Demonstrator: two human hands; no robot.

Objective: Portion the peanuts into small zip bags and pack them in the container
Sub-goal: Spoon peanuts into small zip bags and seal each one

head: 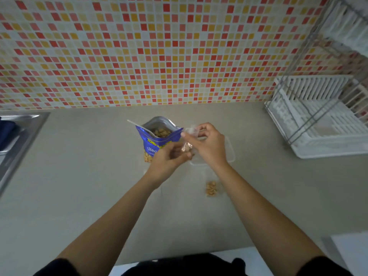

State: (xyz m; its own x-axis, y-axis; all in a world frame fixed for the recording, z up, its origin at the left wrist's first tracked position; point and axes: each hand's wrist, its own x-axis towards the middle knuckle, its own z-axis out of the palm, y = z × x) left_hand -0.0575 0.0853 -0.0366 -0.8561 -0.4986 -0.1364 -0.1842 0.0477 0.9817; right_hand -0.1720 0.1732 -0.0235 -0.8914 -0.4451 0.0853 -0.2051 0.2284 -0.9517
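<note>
A blue peanut pouch (153,143) stands open on the counter with a white spoon handle (137,125) sticking out of it. Just right of the pouch, both hands hold a small clear zip bag (188,143) with some peanuts in its bottom. My right hand (207,145) pinches the bag's top edge. My left hand (169,158) holds its lower part. Behind my right hand lies a clear plastic container (229,150), mostly hidden. A second small zip bag with peanuts (211,188) lies on the counter nearer to me.
A metal sink (18,136) is set into the counter at the left. At the right a white dish rack (322,120) stands against the tiled wall. The grey counter (89,176) ends at a front edge near my body.
</note>
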